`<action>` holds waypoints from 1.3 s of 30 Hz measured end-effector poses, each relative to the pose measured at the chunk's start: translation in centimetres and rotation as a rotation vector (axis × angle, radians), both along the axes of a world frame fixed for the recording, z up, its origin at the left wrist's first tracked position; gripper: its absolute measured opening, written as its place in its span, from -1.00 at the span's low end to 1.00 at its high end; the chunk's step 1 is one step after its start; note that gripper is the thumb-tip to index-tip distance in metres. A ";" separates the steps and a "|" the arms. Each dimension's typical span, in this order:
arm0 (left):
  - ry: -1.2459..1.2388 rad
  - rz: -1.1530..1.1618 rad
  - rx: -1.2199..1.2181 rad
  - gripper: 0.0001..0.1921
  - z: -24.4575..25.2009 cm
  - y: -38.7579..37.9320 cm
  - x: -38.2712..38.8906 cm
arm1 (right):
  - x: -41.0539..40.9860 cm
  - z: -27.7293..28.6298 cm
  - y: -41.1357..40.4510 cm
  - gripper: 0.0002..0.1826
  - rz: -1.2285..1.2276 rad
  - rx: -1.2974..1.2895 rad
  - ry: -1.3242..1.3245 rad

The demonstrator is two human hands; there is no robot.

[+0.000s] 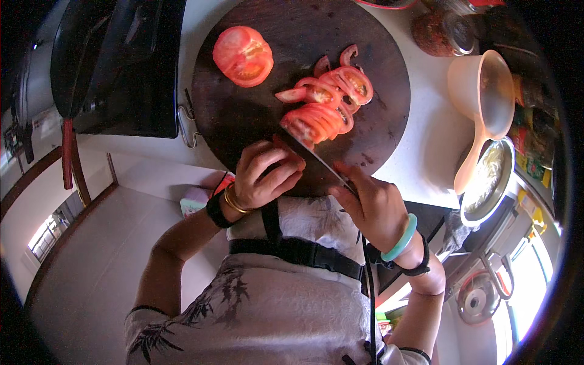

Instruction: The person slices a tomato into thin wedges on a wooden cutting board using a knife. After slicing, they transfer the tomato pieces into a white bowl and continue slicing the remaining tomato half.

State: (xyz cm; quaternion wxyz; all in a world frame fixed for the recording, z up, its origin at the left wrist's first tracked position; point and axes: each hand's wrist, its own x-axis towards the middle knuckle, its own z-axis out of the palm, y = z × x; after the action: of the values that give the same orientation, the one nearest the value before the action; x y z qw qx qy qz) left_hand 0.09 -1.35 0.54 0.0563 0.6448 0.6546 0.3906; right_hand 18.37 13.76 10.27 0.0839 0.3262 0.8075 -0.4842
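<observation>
My right hand (376, 203) grips the handle of a kitchen knife. Its blade (315, 155) slants up to the left, along the near edge of a fanned stack of tomato slices (317, 121). My left hand (271, 173) is curled beside the blade's tip, with a finger reaching close to the steel; whether anything sits under its fingers is hidden. Looser tomato slices (351, 84) lie overlapping just beyond the stack. A cut tomato piece (243, 56) rests cut face up at the far left of the round, dark wooden chopping board (292, 27).
Left of the board are a metal hook (188, 130), a black stovetop (150, 91) and a pan with a red handle (67, 155). To the right stand a pale ladle (461, 91), a metal bowl with white shreds (488, 182) and a jar (442, 34).
</observation>
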 end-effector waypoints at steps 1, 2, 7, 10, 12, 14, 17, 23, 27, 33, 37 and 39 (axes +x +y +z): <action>-0.001 -0.004 -0.003 -0.61 0.0 0.0 0.0 | 0.1 -0.1 -0.3 -0.61 -0.041 0.016 0.019; 0.000 -0.004 -0.009 -0.61 0.1 0.0 0.0 | 0.2 -0.2 -0.7 -0.59 -0.068 0.015 0.029; 0.001 0.013 0.005 -0.62 -0.2 -0.2 0.0 | 1.2 1.2 -1.4 -0.51 -0.033 -0.027 0.051; 0.018 -0.005 -0.021 -0.64 -0.1 -0.6 -0.2 | 1.9 2.7 -1.4 -0.48 0.002 -0.086 0.029; 0.002 -0.009 -0.020 -0.65 -0.2 -0.8 -0.2 | 2.2 3.4 -1.6 -0.51 0.000 -0.121 0.008; 0.018 -0.019 0.006 -0.67 -0.3 -0.8 -0.2 | 2.5 3.8 -1.8 -0.55 -0.009 -0.159 0.011; 0.014 -0.027 0.032 -0.69 -0.5 -0.7 -0.2 | 2.8 3.9 -2.0 -0.55 -0.001 -0.158 0.003; -0.006 -0.016 0.028 -0.72 -0.7 -0.8 -0.1 | 3.1 3.5 -2.3 -0.50 0.027 -0.084 0.032; 0.005 -0.025 0.041 -0.73 -0.7 -0.8 -0.1 | 3.2 3.3 -2.3 -0.50 0.031 -0.097 0.022; 0.019 -0.020 0.028 -0.77 -0.7 -0.9 -0.1 | 3.1 3.2 -2.1 -0.50 0.031 -0.106 0.026; 0.027 -0.026 0.027 -0.78 -0.7 -0.9 -0.2 | 2.7 3.1 -2.0 -0.51 0.051 -0.108 -0.004; 0.023 -0.032 0.025 -0.77 -0.7 -0.9 -0.3 | 2.5 3.0 -1.9 -0.51 0.050 -0.108 -0.004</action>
State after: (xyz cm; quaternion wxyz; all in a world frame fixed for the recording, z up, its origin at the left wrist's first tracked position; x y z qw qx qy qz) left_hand -0.21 -2.29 -0.18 0.0471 0.6604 0.6397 0.3904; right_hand 20.91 11.82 13.23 0.1151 0.3021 0.7878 -0.5243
